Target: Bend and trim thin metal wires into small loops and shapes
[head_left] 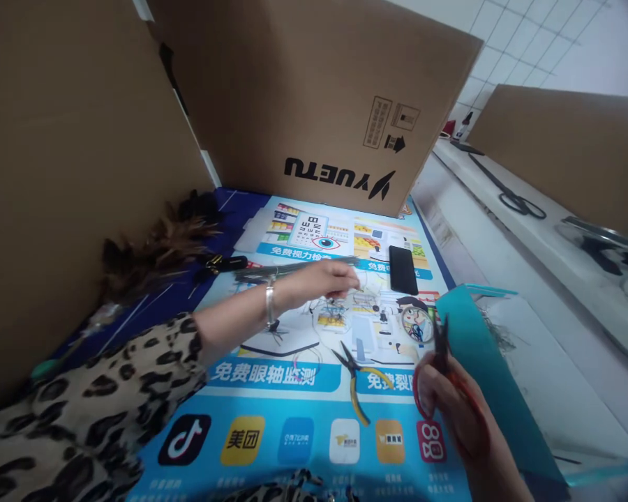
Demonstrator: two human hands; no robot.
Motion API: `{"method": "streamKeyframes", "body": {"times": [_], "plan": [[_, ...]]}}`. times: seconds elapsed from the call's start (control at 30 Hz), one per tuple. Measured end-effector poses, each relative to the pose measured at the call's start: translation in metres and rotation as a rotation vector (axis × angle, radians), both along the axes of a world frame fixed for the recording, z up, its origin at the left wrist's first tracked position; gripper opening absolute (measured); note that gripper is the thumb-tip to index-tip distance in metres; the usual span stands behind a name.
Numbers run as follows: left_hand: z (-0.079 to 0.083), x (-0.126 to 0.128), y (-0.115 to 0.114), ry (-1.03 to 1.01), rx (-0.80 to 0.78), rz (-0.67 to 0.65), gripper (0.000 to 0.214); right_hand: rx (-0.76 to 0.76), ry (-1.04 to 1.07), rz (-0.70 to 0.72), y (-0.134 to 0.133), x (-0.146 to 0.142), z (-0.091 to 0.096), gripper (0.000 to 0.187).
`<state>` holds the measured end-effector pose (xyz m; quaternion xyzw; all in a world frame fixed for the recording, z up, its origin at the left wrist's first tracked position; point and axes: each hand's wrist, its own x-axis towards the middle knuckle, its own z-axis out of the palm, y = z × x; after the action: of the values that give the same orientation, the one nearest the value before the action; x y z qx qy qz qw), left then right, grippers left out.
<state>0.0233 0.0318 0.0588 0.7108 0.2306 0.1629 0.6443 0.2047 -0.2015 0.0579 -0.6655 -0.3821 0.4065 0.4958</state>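
Observation:
My left hand point(322, 281) reaches across the printed poster point(272, 376), its fingers pinched together over small wire and bead pieces point(331, 317); what they hold is too small to name. A silver bracelet point(270, 303) sits on that wrist, below a leopard-print sleeve. My right hand point(450, 408) is closed round red-handled pliers point(442, 348), whose dark jaws point up near the poster's right edge. Yellow-handled pliers point(356, 380) lie flat on the poster between my hands.
A black phone point(402, 269) lies at the back of the poster. A bundle of thin wires point(287, 270) lies behind my left hand, with brown feathers point(157, 251) at left. Cardboard boxes point(314, 97) wall the back and left. A teal sheet point(481, 348) stands at right.

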Motion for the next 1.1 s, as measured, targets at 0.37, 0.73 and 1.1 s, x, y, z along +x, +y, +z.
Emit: {"method": "streamKeyframes", "body": {"times": [0.37,0.73,1.1], "plan": [[-0.059,-0.054,0.01,-0.154,-0.164,0.433,0.02,-0.352,-1.255,0.457,0.075,-0.031,-0.01,0.029],[-0.083,-0.069,0.038,0.179,0.54,0.383,0.022,-0.448,-1.406,0.461,0.098,-0.015,-0.035,0.026],[-0.079,-0.074,0.037,0.409,0.881,0.115,0.023,-0.431,-1.431,0.364,0.09,0.001,-0.032,0.03]]}}
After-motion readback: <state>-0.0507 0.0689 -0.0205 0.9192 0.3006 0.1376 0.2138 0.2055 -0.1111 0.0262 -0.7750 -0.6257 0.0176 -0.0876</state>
